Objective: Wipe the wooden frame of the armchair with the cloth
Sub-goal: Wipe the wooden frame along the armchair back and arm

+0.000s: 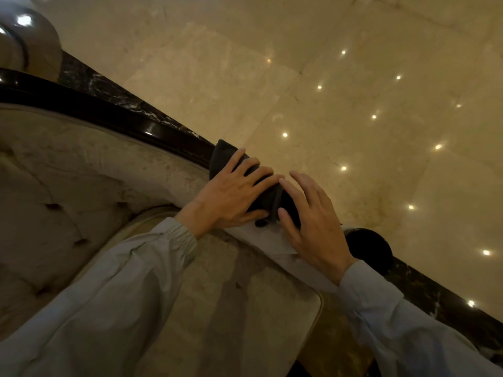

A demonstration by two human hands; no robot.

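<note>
Pressing a dark folded cloth (226, 159) flat onto the armchair's dark wooden frame (114, 115), the left hand (231, 191) lies spread, unclenched, the right hand (313, 219) open just beside it, with the long glossy rail beyond apparently unwiped.

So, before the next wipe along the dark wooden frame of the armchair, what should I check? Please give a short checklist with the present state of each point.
1. Cloth lies on the wooden frame: ok, the dark cloth is draped over the rail.
2. Left hand presses the cloth: ok, fingers spread flat on it.
3. Right hand on the cloth: ok, its fingertips touch the cloth's near end, palm over the pale armrest.
4. Cloth folded neatly: cannot tell, the hands cover most of it.
5. Path along the frame toward the upper left: ok, nothing lies on the rail.
6. Frame already clean there: cannot tell, only glare shows.
</note>
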